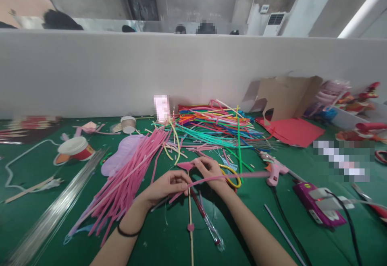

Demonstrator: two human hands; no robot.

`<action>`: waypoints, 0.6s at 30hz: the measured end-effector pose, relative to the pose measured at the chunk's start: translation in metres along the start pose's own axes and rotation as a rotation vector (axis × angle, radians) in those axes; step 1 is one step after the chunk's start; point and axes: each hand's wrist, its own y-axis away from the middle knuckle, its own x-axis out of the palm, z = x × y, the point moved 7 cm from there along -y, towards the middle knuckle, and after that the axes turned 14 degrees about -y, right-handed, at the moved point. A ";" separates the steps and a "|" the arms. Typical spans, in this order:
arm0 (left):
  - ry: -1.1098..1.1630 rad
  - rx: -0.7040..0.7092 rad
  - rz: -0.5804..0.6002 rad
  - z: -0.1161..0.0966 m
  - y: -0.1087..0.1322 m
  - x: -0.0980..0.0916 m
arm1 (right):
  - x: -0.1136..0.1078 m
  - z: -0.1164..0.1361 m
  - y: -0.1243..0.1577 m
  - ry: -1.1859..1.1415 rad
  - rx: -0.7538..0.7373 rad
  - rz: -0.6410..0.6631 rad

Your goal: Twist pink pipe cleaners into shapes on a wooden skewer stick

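My left hand (pixel 172 183) is closed, pinching a pink pipe cleaner (pixel 229 176) that stretches right across my right wrist. A thin wooden stick (pixel 191 209) runs from between my hands toward the near edge, with a round pink piece (pixel 190 227) partway along it. At its far end is a flat, pointed pink piece (pixel 185 165). My right hand (pixel 210 171) has its fingertips closed at the edge of that pointed piece. Just right of the stick lies a clear plastic-wrapped red item (pixel 205 217).
Pink pipe cleaners (pixel 130 177) lie left of my hands, with a lilac tray (pixel 122 153) behind. A colourful pipe cleaner pile (pixel 211 125) is by the partition (pixel 193 68). To the right are a pink glue gun (pixel 273 171), its cable, and a purple power strip (pixel 317 205).
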 end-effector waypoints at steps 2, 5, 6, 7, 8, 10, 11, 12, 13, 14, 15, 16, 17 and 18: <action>0.024 -0.022 -0.067 0.003 -0.002 -0.006 | 0.004 -0.002 0.001 -0.168 0.071 0.042; 0.134 -0.029 -0.196 0.009 -0.004 -0.020 | 0.009 -0.001 0.004 -0.277 0.118 0.136; 0.161 -0.019 -0.233 0.009 -0.004 -0.024 | 0.012 -0.001 0.006 -0.293 0.129 0.172; 0.175 -0.010 -0.261 0.010 -0.005 -0.027 | 0.015 -0.001 0.007 -0.317 0.144 0.210; 0.178 -0.004 -0.282 0.010 -0.005 -0.030 | 0.019 -0.001 0.009 -0.349 0.163 0.250; 0.153 -0.005 -0.301 0.011 -0.007 -0.031 | 0.025 -0.001 0.012 -0.413 0.203 0.303; 0.127 -0.014 -0.300 0.011 -0.008 -0.030 | 0.026 -0.002 0.012 -0.437 0.213 0.297; 0.090 -0.025 -0.302 0.011 -0.008 -0.029 | 0.024 -0.002 0.010 -0.450 0.211 0.263; 0.043 -0.032 -0.322 0.010 -0.008 -0.029 | 0.018 -0.003 0.008 -0.452 0.202 0.206; -0.019 -0.029 -0.369 0.009 -0.007 -0.032 | 0.010 -0.003 0.004 -0.456 0.184 0.123; -0.096 -0.013 -0.450 0.006 -0.005 -0.038 | -0.001 -0.004 0.001 -0.465 0.161 0.024; -0.189 0.013 -0.559 0.001 -0.001 -0.046 | -0.014 -0.004 -0.002 -0.478 0.139 -0.080; -0.298 0.044 -0.684 -0.004 0.005 -0.054 | -0.027 -0.004 -0.003 -0.488 0.109 -0.184; -0.419 0.074 -0.804 -0.010 0.012 -0.061 | -0.040 -0.004 -0.005 -0.492 0.081 -0.276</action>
